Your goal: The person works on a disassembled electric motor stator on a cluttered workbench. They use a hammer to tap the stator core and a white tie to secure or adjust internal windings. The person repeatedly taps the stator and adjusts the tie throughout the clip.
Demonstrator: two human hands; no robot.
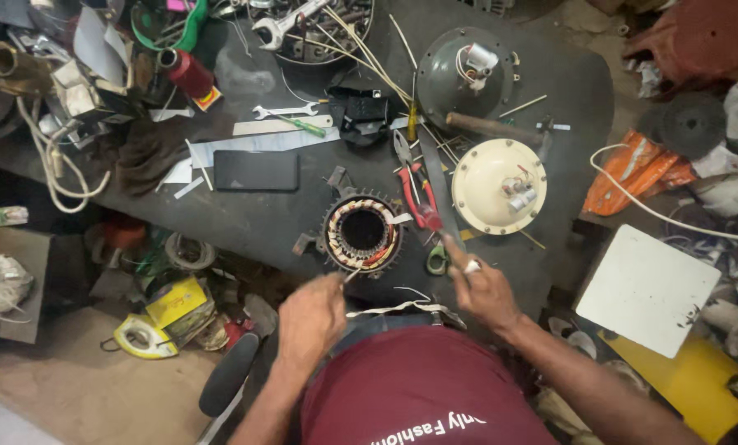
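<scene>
Head camera view: the motor stator [361,233] sits on the dark workbench [245,218], just beyond both hands. At its 7 o'clock, the left hand [311,317] is clenched, pinching a thin white strip [351,275] whose tip touches the copper windings. At the stator's 4 o'clock, the right hand [482,288] has its fingers curled around a small white piece [472,266]. Red pliers [417,198] lie at the stator's 2 o'clock. A cream round cover [499,185] rests at 3 o'clock, a black phone [256,170] at 10 o'clock.
</scene>
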